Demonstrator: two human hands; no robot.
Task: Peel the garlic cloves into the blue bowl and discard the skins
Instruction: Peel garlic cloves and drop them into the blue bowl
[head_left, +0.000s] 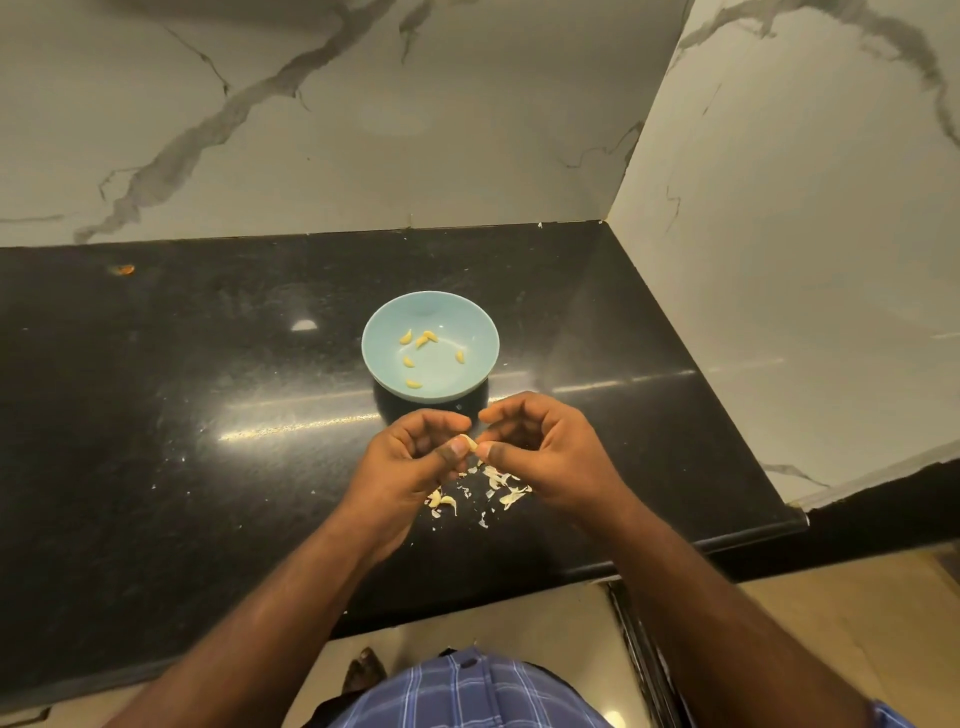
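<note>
Both hands meet over the black bench (156, 415), just at 6 o'clock from the blue bowl (389, 322). The left hand (415, 462) curls its fingers (441, 421) inward, thumb and forefinger pinching a pale garlic clove (469, 442). The right hand (540, 452) faces it from 3 o'clock, its fingers (498, 415) bent, thumb tip pressed against the same clove. Six peeled cloves (422, 340) lie scattered inside the bowl, yellowish, mostly toward its 10 o'clock side, with one near 6 o'clock. Loose skins (501, 480) lie on the bench directly beneath the hands, spreading toward 5 o'clock and 7 o'clock. Marble-patterned walls (363, 130) rise behind the bench.
</note>
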